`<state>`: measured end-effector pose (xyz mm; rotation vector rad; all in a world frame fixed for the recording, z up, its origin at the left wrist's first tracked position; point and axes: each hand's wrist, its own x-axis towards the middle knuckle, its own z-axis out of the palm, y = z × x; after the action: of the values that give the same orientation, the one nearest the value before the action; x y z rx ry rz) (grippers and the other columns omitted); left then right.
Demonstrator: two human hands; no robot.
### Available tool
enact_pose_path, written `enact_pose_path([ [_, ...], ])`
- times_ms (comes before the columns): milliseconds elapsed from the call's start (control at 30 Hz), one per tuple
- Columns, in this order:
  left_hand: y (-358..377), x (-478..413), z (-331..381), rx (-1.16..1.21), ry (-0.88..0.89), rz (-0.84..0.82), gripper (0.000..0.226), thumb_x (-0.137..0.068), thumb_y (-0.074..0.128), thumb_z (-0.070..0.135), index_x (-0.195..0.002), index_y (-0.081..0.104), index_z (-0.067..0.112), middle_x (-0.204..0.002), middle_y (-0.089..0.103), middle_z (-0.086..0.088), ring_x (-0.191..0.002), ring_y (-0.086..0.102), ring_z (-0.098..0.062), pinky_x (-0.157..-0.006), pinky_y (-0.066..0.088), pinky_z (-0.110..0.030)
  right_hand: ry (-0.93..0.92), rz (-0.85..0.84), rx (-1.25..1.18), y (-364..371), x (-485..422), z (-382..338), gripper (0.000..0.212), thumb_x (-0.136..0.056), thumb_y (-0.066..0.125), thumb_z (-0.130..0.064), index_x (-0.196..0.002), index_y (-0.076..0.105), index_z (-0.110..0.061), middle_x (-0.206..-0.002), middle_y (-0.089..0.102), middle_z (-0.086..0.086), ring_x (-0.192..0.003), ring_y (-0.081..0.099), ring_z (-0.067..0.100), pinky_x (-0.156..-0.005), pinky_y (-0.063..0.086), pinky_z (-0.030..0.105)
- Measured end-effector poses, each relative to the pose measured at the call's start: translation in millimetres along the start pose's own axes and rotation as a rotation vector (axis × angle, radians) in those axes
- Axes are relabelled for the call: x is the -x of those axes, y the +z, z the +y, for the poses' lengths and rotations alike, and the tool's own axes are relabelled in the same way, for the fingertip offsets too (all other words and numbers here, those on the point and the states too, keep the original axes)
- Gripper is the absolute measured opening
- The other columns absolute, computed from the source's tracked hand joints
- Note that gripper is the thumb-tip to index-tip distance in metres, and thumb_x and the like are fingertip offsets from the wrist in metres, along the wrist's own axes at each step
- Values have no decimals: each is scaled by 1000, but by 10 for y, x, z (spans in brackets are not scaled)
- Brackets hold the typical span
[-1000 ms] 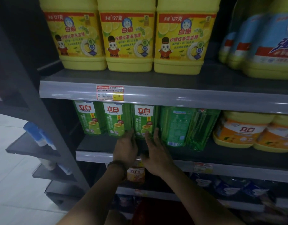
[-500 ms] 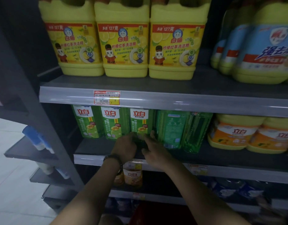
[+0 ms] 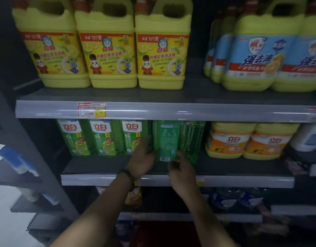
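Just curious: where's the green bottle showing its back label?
Mid head view, middle shelf: the back-label bottle stands between a front-label bottle and a sideways bottle, left hand and right hand on it.

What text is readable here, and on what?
"白猫", "127克", "柠檬红茶洗洁精": yellow handled jugs.
"强去油": blue-labelled yellow-green jugs.
"立白": front-facing green bottles; orange-labelled yellow tubs.
Blurred: red-and-yellow price tag.
Too small: label of back-turned green bottle.
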<state>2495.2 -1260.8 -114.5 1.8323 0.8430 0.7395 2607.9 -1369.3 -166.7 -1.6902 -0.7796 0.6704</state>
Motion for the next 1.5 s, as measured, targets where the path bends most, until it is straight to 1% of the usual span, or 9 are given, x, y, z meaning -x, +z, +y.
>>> enact_pose_path([
  [133, 102, -171, 48, 144, -4, 24, 47, -96, 57, -13, -133, 56, 17, -115, 70, 10, -92, 73, 6, -73, 57, -12, 22, -8, -25, 31, -81, -39, 68, -110, 47, -13, -170, 17, -25, -73, 55, 0, -50, 42, 9, -49, 33, 28],
  [300, 153, -211, 152, 83, 30, -29, 52, -88, 65, -12, -112, 63, 34, -118, 76, -4, -107, 76, -15, -93, 63, -42, -25, -45, -64, 75, -167, -7, 75, -99, 65, -14, -166, 30, -20, -87, 69, -1, -65, 61, 3, -58, 47, 22],
  [533, 29, 68, 31, -59, 157, -66, 58, -80, 73, 25, -134, 55, 39, -129, 67, 6, -120, 68, -18, -98, 60, -40, -66, -99, -8, -20, -166, -5, 77, -76, 80, -32, -148, 54, -32, -113, 79, -5, -100, 74, 13, -85, 59, 35],
  [633, 2, 248, 60, 10, 177, -92, 56, -84, 63, 2, -126, 56, 39, -115, 74, 27, -112, 69, 4, -93, 57, -19, -69, -105, 57, -61, -204, 34, 93, -66, 86, -44, -151, 50, -36, -123, 77, -9, -111, 74, 12, -99, 60, 43],
  [900, 111, 467, -2, -45, 222, 0, 53, -90, 53, -8, -122, 62, 34, -126, 66, 11, -119, 64, -1, -109, 52, -44, -95, -111, 260, -156, -254, -2, 95, -61, 95, -43, -146, 52, -36, -126, 75, -10, -114, 72, 15, -97, 61, 40],
  [1000, 195, 548, -51, -89, 292, -4, 67, -84, 45, -14, -122, 72, 34, -113, 68, 34, -108, 61, 16, -104, 53, -28, -118, -44, 337, -173, -277, -25, 90, -58, 91, -58, -138, 58, -31, -124, 76, -8, -113, 73, 17, -94, 62, 39],
  [1167, 90, 420, -237, -56, 185, 40, 66, -85, 45, -23, -122, 70, 25, -121, 64, 6, -115, 66, -10, -102, 55, -32, -101, 106, 521, -77, -278, -98, 104, -51, 68, -93, -132, 60, -29, -119, 77, -4, -107, 75, 25, -81, 65, 42],
  [1333, 13, 179, 56, 134, 75, -5, 53, -95, 53, -18, -108, 57, 34, -112, 61, 21, -102, 66, 0, -77, 51, -5, -62, 50, 458, -110, -368, 6, 94, -52, 82, -79, -131, 64, -32, -119, 78, -10, -105, 75, 15, -84, 65, 39],
  [1500, 10, 29, 13, 74, 10, -131, 60, -91, 64, -10, -122, 53, 41, -124, 65, 19, -109, 62, 12, -107, 52, -29, -59, -46, 625, -139, -314, -99, 94, -66, 65, -88, -139, 61, -29, -126, 75, -4, -114, 72, 23, -88, 60, 35],
])
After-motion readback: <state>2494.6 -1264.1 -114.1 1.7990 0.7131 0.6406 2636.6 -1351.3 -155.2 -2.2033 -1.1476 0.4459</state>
